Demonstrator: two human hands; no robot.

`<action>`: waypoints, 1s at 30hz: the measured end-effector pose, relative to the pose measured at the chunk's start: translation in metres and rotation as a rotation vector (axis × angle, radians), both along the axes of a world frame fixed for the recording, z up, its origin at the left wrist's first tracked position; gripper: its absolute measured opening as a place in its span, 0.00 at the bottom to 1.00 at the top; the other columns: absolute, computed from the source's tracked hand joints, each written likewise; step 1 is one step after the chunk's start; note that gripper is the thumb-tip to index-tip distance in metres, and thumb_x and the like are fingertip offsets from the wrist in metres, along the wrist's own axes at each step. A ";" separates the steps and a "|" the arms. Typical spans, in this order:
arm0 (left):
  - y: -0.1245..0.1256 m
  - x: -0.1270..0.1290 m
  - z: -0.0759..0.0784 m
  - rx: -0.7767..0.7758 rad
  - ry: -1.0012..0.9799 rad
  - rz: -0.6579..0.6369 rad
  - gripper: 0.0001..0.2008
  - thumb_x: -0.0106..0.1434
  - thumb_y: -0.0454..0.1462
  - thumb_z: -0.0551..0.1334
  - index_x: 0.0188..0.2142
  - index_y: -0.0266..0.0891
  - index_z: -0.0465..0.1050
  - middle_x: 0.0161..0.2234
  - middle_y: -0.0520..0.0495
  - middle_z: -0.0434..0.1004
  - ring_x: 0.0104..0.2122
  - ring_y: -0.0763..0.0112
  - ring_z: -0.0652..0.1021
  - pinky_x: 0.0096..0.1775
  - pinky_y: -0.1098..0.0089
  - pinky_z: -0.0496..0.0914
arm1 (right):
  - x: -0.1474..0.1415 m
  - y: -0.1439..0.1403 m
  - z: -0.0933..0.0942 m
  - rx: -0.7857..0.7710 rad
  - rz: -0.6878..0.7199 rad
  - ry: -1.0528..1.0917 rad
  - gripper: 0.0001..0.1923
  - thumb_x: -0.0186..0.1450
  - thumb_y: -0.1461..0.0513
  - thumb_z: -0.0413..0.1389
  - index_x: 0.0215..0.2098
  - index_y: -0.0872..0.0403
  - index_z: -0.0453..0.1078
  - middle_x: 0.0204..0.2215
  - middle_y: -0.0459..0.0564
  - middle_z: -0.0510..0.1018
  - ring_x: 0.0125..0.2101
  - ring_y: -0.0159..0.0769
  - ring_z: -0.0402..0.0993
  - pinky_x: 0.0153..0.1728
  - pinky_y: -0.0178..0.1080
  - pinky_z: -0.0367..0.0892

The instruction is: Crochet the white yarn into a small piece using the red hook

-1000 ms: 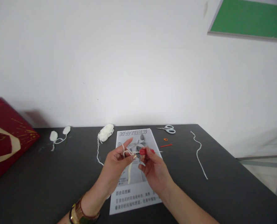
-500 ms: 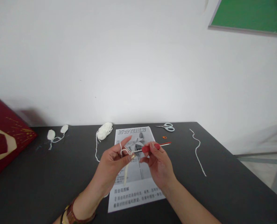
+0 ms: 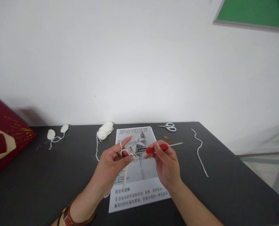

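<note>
Head view: the crochet hook [image 3: 150,151], with a red handle and slim metallic shafts at both ends, is held slightly tilted above the printed sheet [image 3: 144,185]. The right hand [image 3: 166,163] grips the handle; the left hand [image 3: 112,160], index finger extended, pinches white yarn [image 3: 127,151], which loops that finger and meets the left shaft. A pale, narrow strip [image 3: 125,176] hangs below.

Objects around the work. A red bag [image 3: 19,133] with a cream band occupied the left end of the dark table [image 3: 228,185]; two small white pieces [image 3: 51,134], joined by a strand, lay beside it near the far edge. Scissors [image 3: 167,126] lay close to that edge, nearer the far right corner, with an orange marker [image 3: 166,137] just before them. A green board [image 3: 254,14] hung on the white wall [image 3: 139,62].
</note>
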State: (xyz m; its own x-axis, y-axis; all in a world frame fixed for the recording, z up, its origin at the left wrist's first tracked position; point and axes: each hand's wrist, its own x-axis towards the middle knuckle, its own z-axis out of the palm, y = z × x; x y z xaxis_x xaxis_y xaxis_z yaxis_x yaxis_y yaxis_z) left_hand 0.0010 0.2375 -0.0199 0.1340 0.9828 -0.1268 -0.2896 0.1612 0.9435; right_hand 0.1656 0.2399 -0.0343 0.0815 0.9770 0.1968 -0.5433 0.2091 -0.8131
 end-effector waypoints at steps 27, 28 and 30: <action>-0.003 0.000 0.004 -0.026 -0.022 0.027 0.34 0.48 0.34 0.71 0.56 0.42 0.68 0.24 0.54 0.73 0.26 0.75 0.72 0.32 0.71 0.65 | -0.001 0.001 0.001 -0.113 -0.004 0.081 0.08 0.58 0.59 0.62 0.26 0.55 0.74 0.22 0.44 0.76 0.20 0.28 0.69 0.26 0.34 0.72; -0.003 0.000 0.004 -0.026 -0.020 0.021 0.34 0.48 0.34 0.71 0.56 0.43 0.67 0.24 0.54 0.73 0.26 0.75 0.72 0.32 0.71 0.65 | 0.000 0.001 0.001 -0.095 -0.015 0.063 0.08 0.58 0.59 0.62 0.26 0.55 0.74 0.22 0.44 0.76 0.21 0.28 0.70 0.26 0.34 0.71; -0.003 0.000 0.003 -0.020 -0.015 0.013 0.34 0.49 0.34 0.71 0.57 0.43 0.66 0.24 0.54 0.73 0.26 0.75 0.73 0.34 0.71 0.66 | 0.001 0.001 0.002 -0.064 -0.025 0.027 0.08 0.59 0.59 0.61 0.26 0.55 0.74 0.23 0.44 0.76 0.22 0.29 0.72 0.27 0.34 0.69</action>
State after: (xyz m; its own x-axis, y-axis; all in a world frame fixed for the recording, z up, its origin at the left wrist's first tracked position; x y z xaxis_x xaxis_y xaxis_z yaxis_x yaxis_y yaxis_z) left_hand 0.0006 0.2347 -0.0173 0.1227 0.9819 -0.1443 -0.3057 0.1757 0.9358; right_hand 0.1670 0.2406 -0.0323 0.1107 0.9852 0.1309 -0.5605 0.1707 -0.8104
